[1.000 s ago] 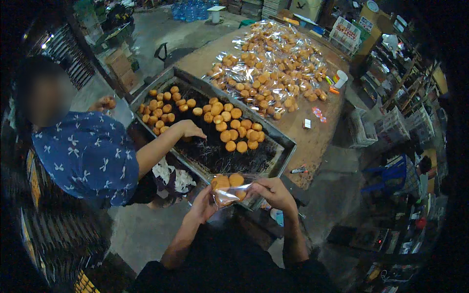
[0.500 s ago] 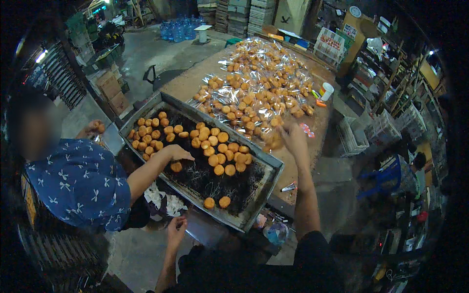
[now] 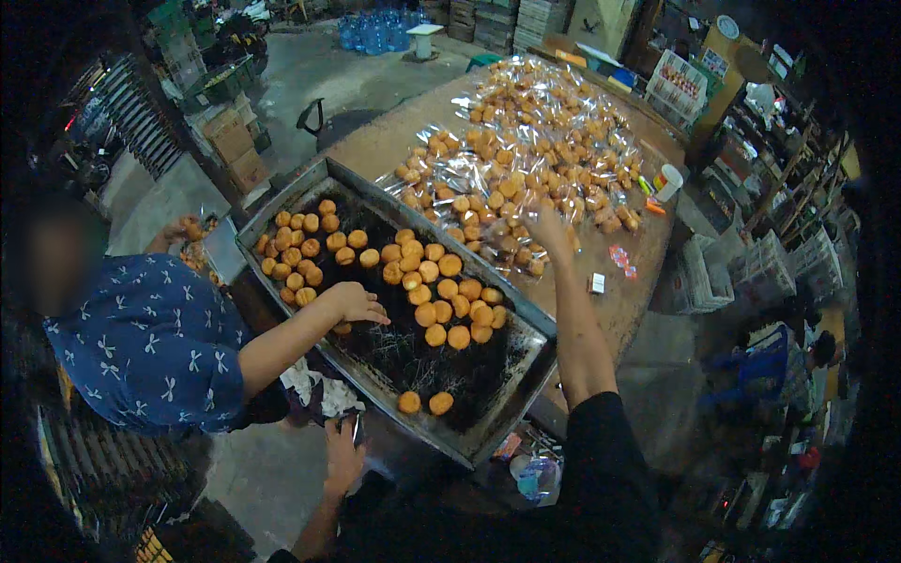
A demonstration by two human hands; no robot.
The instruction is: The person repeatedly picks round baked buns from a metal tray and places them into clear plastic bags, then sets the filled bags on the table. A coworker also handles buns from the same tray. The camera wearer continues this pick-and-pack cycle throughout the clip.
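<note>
A long metal tray holds many round golden-brown buns. My left hand is by the tray's near-left side, fingers curled beside a thin shiny edge I cannot make out. My right hand reaches across the tray's right end to a heap of clear bags of buns on the table; it is blurred, and its grip cannot be read. Over the tray, a co-worker's hand hovers with fingers stretched. The co-worker's other hand is at a bun beyond the tray's left end.
The brown table carries a white tub, an orange marker, a small white box and red-white packets. Crumpled white paper lies below the tray's near side. Plastic crates stand right of the table.
The whole view has shifted, so the tray and table sit a little differently. My right hand has drawn away from the table's near part, farther over the bags. The small white box now shows.
</note>
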